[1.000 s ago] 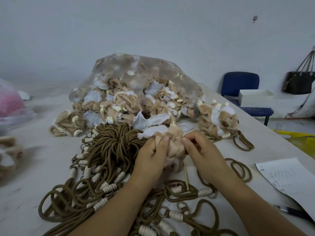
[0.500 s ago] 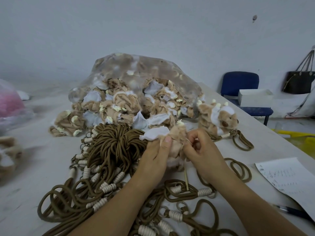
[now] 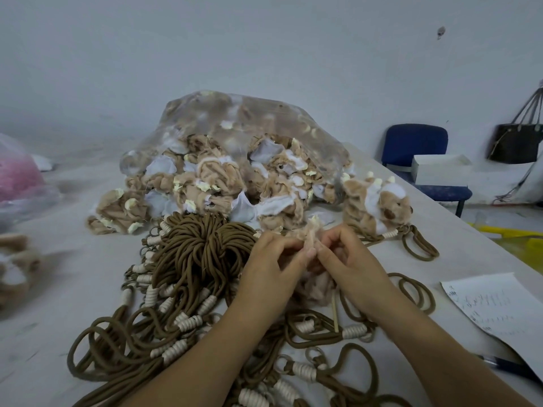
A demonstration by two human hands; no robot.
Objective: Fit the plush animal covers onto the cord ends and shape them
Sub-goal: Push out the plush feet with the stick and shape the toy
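Both hands work one tan plush cover at the table's middle. My left hand pinches its left side and my right hand pinches its right side, fingertips nearly meeting. More of the cover's tan fabric hangs below the hands, with a thin wooden stick poking out beneath. A big bundle of brown cords with white wrapped ends lies to the left and in front. A shaped plush animal on its cord lies at the right.
A clear plastic bag heaped with unshaped tan and white covers stands behind the cords. A sheet of paper and a pen lie at the right table edge. A blue chair stands beyond. A pink bag sits far left.
The hands have drawn closer together on the cover, bunching its top into a narrow tuft. The white flap that showed at the left is now folded out of sight.
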